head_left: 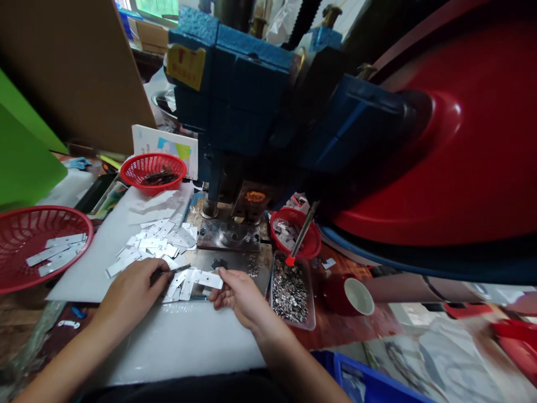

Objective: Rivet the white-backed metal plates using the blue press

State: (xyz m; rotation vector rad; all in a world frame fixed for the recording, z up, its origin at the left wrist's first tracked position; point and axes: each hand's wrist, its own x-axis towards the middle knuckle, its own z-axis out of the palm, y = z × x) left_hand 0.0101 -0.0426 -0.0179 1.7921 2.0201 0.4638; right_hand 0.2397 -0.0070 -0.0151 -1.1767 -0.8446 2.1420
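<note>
My right hand (237,294) pinches the end of a flat white plate with small holes (208,279), just in front of the press. My left hand (136,285) is closed around a thin dark tool that looks like tweezers (180,268), its tip pointing right toward the plate. Below that tip, several similar loose plates (180,288) overlap at the edge of the metal press bed (247,260). Behind my left hand spreads a larger heap of white plates (153,240) on a white foam sheet (176,344). A small dark piece (218,263) lies on the bed.
The blue press (235,89) rises ahead, its big red wheel (461,140) at right. Red baskets stand left (86,224), behind the heap (153,187) and right of the die (312,246). A clear tray of small metal bits (310,313) and a red cup (342,294) sit right.
</note>
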